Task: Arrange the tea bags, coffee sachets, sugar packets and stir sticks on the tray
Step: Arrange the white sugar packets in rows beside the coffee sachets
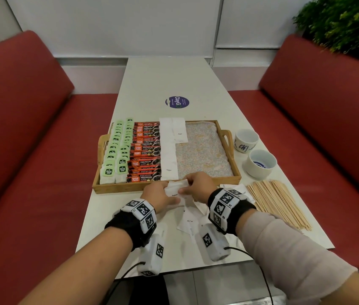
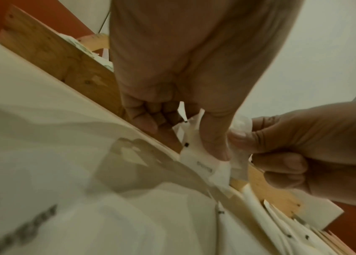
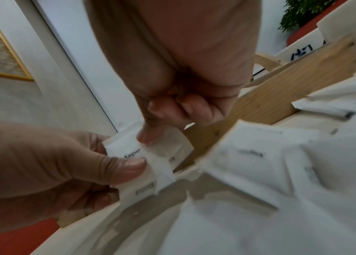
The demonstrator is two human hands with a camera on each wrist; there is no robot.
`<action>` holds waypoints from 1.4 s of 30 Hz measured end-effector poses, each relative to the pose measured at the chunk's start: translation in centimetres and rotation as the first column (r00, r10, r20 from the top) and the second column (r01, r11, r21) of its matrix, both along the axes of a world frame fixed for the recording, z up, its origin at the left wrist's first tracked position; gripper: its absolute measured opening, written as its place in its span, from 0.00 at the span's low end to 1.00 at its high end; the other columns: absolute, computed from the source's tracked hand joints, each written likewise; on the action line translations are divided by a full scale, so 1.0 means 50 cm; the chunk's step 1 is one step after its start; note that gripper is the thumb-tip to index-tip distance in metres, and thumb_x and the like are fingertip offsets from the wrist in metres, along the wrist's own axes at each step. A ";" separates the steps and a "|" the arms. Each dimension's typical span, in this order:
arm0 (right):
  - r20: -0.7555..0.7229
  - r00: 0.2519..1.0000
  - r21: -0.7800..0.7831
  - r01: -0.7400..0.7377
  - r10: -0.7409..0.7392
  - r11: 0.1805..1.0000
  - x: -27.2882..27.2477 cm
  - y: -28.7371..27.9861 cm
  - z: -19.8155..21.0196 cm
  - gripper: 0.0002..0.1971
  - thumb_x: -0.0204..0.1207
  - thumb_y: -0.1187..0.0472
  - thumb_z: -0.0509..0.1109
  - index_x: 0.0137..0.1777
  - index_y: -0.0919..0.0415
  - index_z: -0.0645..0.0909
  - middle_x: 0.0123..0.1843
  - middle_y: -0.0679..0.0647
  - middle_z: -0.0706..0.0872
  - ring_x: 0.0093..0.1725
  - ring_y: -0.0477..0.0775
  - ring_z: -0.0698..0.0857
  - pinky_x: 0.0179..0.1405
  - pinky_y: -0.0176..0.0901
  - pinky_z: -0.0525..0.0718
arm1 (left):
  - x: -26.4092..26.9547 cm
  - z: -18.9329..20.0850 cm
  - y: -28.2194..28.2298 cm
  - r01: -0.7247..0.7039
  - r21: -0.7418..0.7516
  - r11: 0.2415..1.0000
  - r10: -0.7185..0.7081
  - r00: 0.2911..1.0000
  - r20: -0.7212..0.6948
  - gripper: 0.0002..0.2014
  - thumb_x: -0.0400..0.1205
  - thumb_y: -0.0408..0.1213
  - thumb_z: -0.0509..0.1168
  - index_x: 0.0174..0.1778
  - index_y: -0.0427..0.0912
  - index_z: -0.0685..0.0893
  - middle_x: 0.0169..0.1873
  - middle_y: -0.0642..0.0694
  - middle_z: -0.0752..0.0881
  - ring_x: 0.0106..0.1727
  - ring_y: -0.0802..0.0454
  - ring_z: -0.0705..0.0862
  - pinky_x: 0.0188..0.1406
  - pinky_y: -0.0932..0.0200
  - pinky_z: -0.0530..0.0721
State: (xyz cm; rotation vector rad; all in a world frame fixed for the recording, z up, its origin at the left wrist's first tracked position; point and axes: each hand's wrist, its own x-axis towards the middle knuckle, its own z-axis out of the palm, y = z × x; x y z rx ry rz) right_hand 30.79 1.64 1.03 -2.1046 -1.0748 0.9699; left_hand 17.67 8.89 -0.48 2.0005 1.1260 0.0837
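The landmark for all positions is the wooden tray [image 1: 229, 179]. Both hands work just in front of its near rail, over the table [image 1: 108, 216].

The left hand [image 1: 159, 194] grasps a small stack of sugar packets [image 1: 175, 190], thumb on top and fingers curled beneath. The right hand [image 1: 198, 187] pinches one packet of that stack between thumb and forefinger, the remaining fingers curled into the palm. More loose sugar packets [image 1: 188, 219] lie on the table in front of the tray's near rail, between the wrists.

Inside the tray, tea bags [image 1: 116, 150] fill the left end, coffee sachets [image 1: 145, 150] sit beside them, and a sugar column [image 1: 168, 148] follows; the right part of the tray floor is bare. Stir sticks [image 1: 277, 201] lie on the table off the tray's near right corner.

Handling, as a judgement: each packet is light, thin paper with a loose granular fill. It bends readily and can tear at the sealed edges. Packets probably slide over one another, so a stack fans out if held loosely. Take hold at a short end or flat sealed margin, with a light pinch. Avoid squeezing the filled centre.
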 end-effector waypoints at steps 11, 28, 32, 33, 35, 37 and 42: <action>-0.276 0.955 0.250 0.181 -0.109 0.951 0.021 0.041 0.068 0.07 0.75 0.68 0.73 0.45 0.59 0.77 0.32 0.52 0.82 0.15 0.37 0.76 0.15 0.32 0.72 | 0.011 0.060 0.025 0.016 -0.451 0.893 0.217 0.862 0.459 0.20 0.80 0.29 0.68 0.67 0.41 0.75 0.57 0.41 0.86 0.53 0.46 0.88 0.47 0.48 0.90; -0.213 0.965 0.274 0.212 -0.156 0.938 0.075 0.110 0.068 0.08 0.80 0.62 0.67 0.39 0.61 0.80 0.35 0.53 0.84 0.22 0.47 0.75 0.21 0.33 0.73 | 0.083 0.097 0.112 -0.070 -0.508 0.858 0.394 0.724 0.566 0.12 0.87 0.42 0.58 0.64 0.43 0.76 0.55 0.40 0.87 0.48 0.41 0.90 0.45 0.54 0.90; -0.262 0.938 0.288 0.299 -0.226 0.910 0.103 0.146 0.070 0.07 0.81 0.63 0.66 0.40 0.61 0.79 0.34 0.53 0.85 0.23 0.48 0.75 0.24 0.36 0.73 | 0.108 0.102 0.153 -0.117 -0.524 0.844 0.446 0.697 0.562 0.11 0.89 0.41 0.53 0.64 0.44 0.74 0.58 0.40 0.85 0.46 0.44 0.90 0.40 0.58 0.90; -0.280 0.928 0.288 0.326 -0.247 0.900 0.111 0.156 0.069 0.07 0.81 0.64 0.66 0.41 0.62 0.78 0.34 0.53 0.85 0.23 0.48 0.75 0.23 0.36 0.73 | 0.113 0.103 0.165 -0.130 -0.518 0.845 0.451 0.694 0.562 0.10 0.89 0.40 0.52 0.63 0.44 0.74 0.57 0.40 0.85 0.45 0.44 0.89 0.38 0.59 0.90; -0.301 0.907 0.277 0.377 -0.293 0.884 0.131 0.177 0.064 0.06 0.81 0.65 0.65 0.41 0.61 0.77 0.34 0.55 0.86 0.22 0.49 0.75 0.22 0.37 0.72 | 0.122 0.103 0.189 -0.155 -0.514 0.844 0.466 0.688 0.557 0.09 0.89 0.39 0.52 0.62 0.44 0.73 0.56 0.41 0.84 0.46 0.44 0.89 0.39 0.59 0.90; -0.292 0.893 0.242 0.415 -0.342 0.877 0.153 0.196 0.055 0.07 0.80 0.66 0.65 0.41 0.59 0.75 0.36 0.56 0.88 0.21 0.50 0.76 0.21 0.39 0.71 | 0.128 0.101 0.211 -0.174 -0.509 0.843 0.474 0.686 0.551 0.09 0.89 0.39 0.52 0.62 0.44 0.73 0.55 0.45 0.83 0.48 0.43 0.89 0.42 0.57 0.89; -0.256 0.886 0.083 0.419 -0.387 0.904 0.188 0.234 0.034 0.09 0.82 0.68 0.60 0.40 0.59 0.72 0.36 0.56 0.88 0.20 0.51 0.77 0.20 0.38 0.69 | 0.142 0.098 0.253 -0.187 -0.512 0.838 0.490 0.673 0.555 0.07 0.89 0.39 0.51 0.60 0.45 0.72 0.50 0.52 0.82 0.48 0.42 0.89 0.47 0.53 0.88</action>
